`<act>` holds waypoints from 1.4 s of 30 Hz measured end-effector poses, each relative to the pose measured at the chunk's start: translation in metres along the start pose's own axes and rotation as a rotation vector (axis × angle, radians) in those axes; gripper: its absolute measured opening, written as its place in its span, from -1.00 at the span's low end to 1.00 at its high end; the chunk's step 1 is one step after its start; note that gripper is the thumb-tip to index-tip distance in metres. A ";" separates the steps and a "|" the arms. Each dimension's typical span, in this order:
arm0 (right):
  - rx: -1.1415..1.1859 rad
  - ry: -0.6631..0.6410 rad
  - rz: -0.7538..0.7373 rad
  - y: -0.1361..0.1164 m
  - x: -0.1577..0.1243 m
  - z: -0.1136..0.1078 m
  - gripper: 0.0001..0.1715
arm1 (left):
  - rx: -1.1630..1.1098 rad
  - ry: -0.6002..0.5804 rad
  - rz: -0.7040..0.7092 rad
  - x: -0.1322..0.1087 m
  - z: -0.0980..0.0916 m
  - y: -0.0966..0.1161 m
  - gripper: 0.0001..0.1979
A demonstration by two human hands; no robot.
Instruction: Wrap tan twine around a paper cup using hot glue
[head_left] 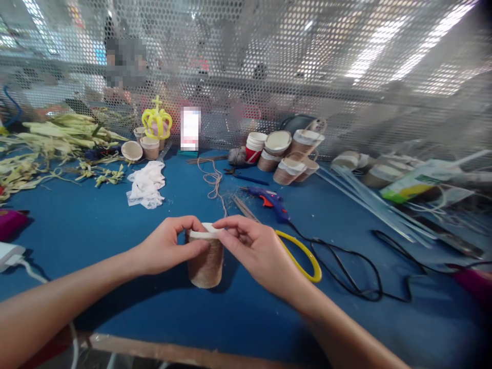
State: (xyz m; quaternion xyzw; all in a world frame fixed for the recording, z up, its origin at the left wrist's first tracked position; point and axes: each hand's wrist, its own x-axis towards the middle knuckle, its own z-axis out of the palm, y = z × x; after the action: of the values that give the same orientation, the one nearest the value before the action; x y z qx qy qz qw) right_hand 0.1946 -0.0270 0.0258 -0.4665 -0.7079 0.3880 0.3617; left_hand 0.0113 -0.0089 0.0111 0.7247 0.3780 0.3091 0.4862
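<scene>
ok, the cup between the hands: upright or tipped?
Upright: the cup has its white rim on top, with the brown wrapped side below.

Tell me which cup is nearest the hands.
The brown, white-rimmed cup between the left hand and right hand; the other cups sit farther back, toward the mesh panel, with no hand on them.

Single head-worn cam, aimed forward and down from behind and above the left grip (167, 248) and right grip (261, 251), pretty close in, tabletop (184, 197) all around them, perforated metal screen (230, 92) beyond.
</scene>
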 end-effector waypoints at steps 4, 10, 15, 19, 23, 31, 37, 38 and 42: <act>-0.003 -0.008 0.044 0.004 0.002 0.003 -0.81 | -0.034 -0.003 -0.019 0.002 0.000 -0.007 -0.85; 0.023 -0.020 0.053 0.002 0.004 0.005 -0.86 | -0.020 -0.011 -0.015 0.003 -0.002 -0.004 -0.87; -0.049 -0.039 0.018 0.000 0.004 0.007 -0.84 | 0.156 -0.105 -0.040 0.004 -0.007 0.010 -0.88; -0.064 -0.071 0.022 0.000 0.003 0.010 -0.81 | 0.263 -0.169 -0.018 0.007 -0.012 0.019 -0.86; -0.157 0.004 -0.056 -0.002 0.001 0.007 -0.77 | 0.255 -0.188 -0.022 0.008 -0.017 0.023 -0.84; -0.322 0.235 -0.121 -0.006 0.003 -0.035 -0.72 | 0.302 0.066 0.119 0.009 -0.025 0.013 -0.85; -0.110 0.402 0.123 0.016 0.016 -0.069 -0.79 | 0.246 0.151 0.048 0.006 -0.027 -0.007 -0.81; -0.093 0.396 0.135 0.019 0.018 -0.071 -0.78 | 0.221 0.154 0.046 0.006 -0.027 -0.010 -0.81; -0.050 0.382 0.168 0.027 0.024 -0.070 -0.73 | 0.136 0.149 0.041 0.008 -0.027 -0.018 -0.81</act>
State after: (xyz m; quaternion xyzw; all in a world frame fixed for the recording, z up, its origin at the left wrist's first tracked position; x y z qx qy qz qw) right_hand 0.2584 0.0179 0.0361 -0.5980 -0.5943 0.3034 0.4440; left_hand -0.0108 0.0143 0.0039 0.7387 0.4183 0.3454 0.4000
